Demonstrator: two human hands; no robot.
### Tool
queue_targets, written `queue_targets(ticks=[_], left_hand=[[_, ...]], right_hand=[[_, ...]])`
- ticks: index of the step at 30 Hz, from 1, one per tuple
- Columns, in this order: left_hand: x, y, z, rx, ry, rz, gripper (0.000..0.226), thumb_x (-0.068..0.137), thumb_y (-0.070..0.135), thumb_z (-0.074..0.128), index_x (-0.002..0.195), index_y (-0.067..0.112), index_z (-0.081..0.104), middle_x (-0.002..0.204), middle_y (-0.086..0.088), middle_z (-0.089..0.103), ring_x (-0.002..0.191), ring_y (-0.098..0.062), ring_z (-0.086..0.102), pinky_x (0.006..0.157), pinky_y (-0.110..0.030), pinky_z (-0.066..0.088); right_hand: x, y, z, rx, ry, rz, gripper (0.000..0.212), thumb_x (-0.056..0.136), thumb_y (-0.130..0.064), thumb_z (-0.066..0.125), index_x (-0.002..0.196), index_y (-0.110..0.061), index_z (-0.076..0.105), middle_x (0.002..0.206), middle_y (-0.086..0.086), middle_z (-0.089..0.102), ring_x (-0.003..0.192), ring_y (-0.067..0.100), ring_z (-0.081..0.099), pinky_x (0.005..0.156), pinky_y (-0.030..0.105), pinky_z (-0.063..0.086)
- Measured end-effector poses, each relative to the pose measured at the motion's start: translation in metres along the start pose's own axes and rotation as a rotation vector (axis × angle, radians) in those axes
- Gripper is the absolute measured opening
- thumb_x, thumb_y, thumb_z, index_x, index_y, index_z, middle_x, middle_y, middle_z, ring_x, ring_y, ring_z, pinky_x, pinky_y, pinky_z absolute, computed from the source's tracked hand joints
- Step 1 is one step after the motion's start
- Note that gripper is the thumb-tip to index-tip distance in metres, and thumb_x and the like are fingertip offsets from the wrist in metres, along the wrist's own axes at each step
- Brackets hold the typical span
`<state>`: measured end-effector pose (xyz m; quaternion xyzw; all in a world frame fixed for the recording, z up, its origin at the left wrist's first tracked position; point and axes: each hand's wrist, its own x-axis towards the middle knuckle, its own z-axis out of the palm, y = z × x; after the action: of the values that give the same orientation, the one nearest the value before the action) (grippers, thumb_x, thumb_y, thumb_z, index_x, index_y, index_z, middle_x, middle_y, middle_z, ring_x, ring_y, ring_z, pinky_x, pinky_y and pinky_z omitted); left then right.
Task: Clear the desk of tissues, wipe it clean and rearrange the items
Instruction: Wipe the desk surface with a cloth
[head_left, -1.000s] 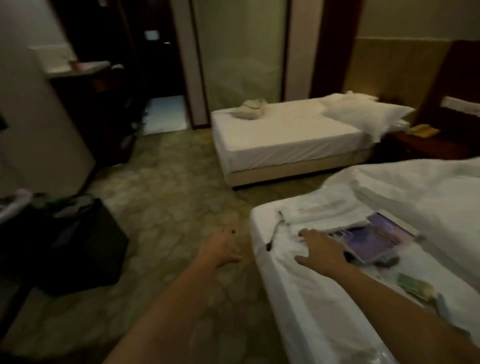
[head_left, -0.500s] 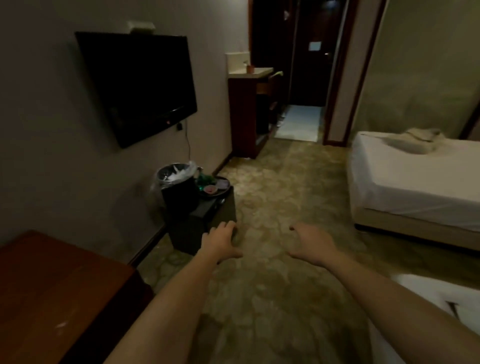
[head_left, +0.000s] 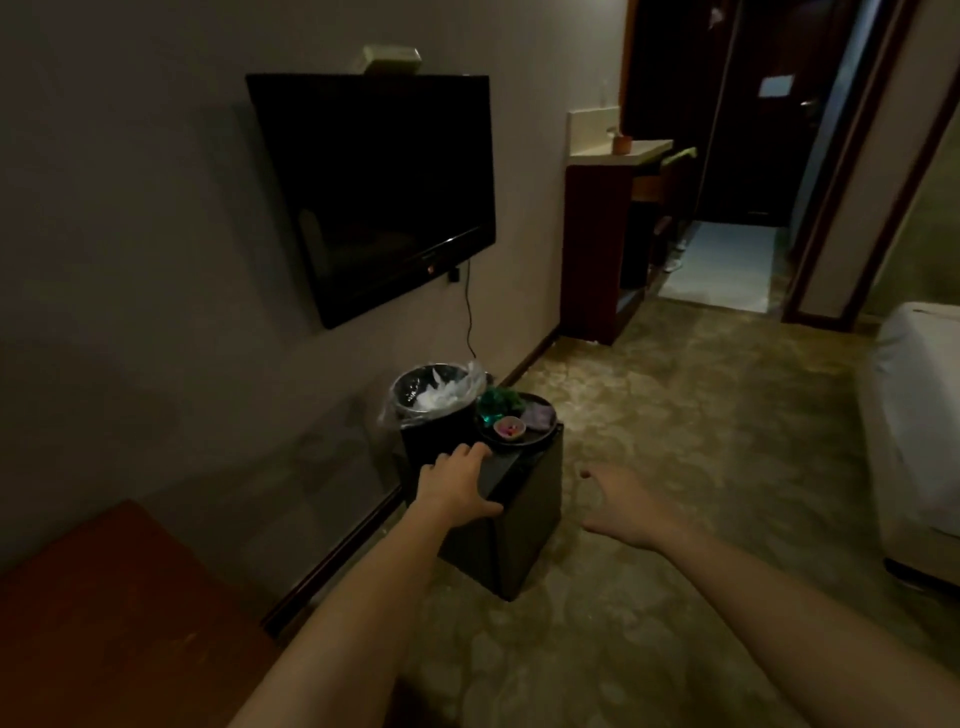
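Dim hotel room; view has swung further left, onto wall-mounted black television (head_left: 374, 192). Both grips empty, fingers loosely spread. Left grip (head_left: 457, 486) now over black cube stand (head_left: 524, 525), contact unclear; right grip (head_left: 623, 506) in air, right of stand. Round dark tray (head_left: 535, 441) of small items just beyond left fingertips. Crumpled white tissues (head_left: 434, 400) in black plastic-lined bin (head_left: 410, 387), just beyond stand. Brown wooden surface (head_left: 93, 634) near left, well apart from both grips. Likely tissues cleared, tray next.

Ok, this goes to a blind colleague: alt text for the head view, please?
Two bare forearms extend into a dim room: the left hand is at the top of a black box that carries a round tray, the right hand hangs open above the carpet. A lined bin stands beside the box under a wall-mounted TV.
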<state>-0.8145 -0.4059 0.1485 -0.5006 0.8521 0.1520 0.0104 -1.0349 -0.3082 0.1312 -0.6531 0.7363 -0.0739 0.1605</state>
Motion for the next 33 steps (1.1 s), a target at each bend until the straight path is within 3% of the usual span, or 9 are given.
queue_targets(ticks=[5,9,13,19,23,30,33], left_hand=[[0.093,-0.021,-0.018,-0.027,0.003,-0.073,0.079,0.079,0.046,0.074,0.143,0.028,0.031,0.143,-0.001,0.040,0.131,-0.027,0.040,0.105,-0.047,0.037],[0.161,-0.035,-0.033,-0.032,0.046,-0.088,0.081,0.078,0.049,0.073,0.144,0.027,0.031,0.145,-0.002,0.041,0.131,-0.027,0.040,0.106,-0.048,0.037],[0.237,-0.054,-0.036,-0.008,0.052,-0.115,0.084,0.078,0.052,0.071,0.145,0.026,0.028,0.145,-0.004,0.040,0.130,-0.029,0.041,0.104,-0.048,0.039],[0.354,-0.089,-0.034,-0.016,0.016,-0.140,0.085,0.078,0.050,0.072,0.146,0.024,0.029,0.146,-0.005,0.040,0.131,-0.030,0.041,0.104,-0.048,0.036],[0.427,-0.111,-0.039,-0.017,-0.030,-0.167,0.089,0.077,0.054,0.071,0.147,0.023,0.026,0.147,-0.005,0.038,0.132,-0.033,0.039,0.105,-0.050,0.036],[0.525,-0.129,-0.034,-0.060,-0.080,-0.274,0.085,0.079,0.054,0.070,0.146,0.025,0.025,0.149,-0.004,0.036,0.134,-0.030,0.036,0.108,-0.048,0.031],[0.556,-0.130,-0.018,-0.104,-0.052,-0.372,0.086,0.079,0.056,0.068,0.147,0.026,0.024,0.150,-0.003,0.034,0.135,-0.030,0.034,0.111,-0.049,0.026]], right_hand=[[0.132,0.036,-0.004,-0.030,-0.060,-0.061,0.070,0.068,-0.060,0.064,0.128,-0.029,0.044,0.122,-0.001,0.055,0.110,0.020,0.054,0.087,0.037,0.050],[0.203,0.038,-0.022,-0.041,-0.053,-0.077,0.067,0.073,-0.054,0.069,0.129,-0.025,0.046,0.128,0.000,0.054,0.112,0.020,0.053,0.089,0.036,0.050],[0.271,0.041,-0.035,-0.055,-0.085,-0.100,0.074,0.080,-0.048,0.068,0.140,-0.020,0.037,0.141,0.003,0.044,0.123,0.023,0.047,0.096,0.036,0.046],[0.391,0.058,-0.042,-0.101,-0.115,-0.119,0.068,0.079,-0.048,0.069,0.135,-0.020,0.041,0.132,0.002,0.048,0.117,0.021,0.049,0.092,0.034,0.046],[0.466,0.064,-0.048,-0.066,-0.169,-0.130,0.065,0.078,-0.054,0.066,0.130,-0.022,0.043,0.123,0.003,0.052,0.113,0.023,0.050,0.089,0.036,0.047],[0.594,0.088,-0.042,-0.068,-0.342,-0.219,0.078,0.079,-0.056,0.066,0.140,-0.019,0.034,0.134,0.006,0.047,0.118,0.023,0.047,0.093,0.034,0.044],[0.657,0.101,-0.038,-0.101,-0.431,-0.329,0.080,0.083,-0.045,0.067,0.146,-0.018,0.026,0.141,0.008,0.041,0.123,0.024,0.044,0.094,0.031,0.042]])
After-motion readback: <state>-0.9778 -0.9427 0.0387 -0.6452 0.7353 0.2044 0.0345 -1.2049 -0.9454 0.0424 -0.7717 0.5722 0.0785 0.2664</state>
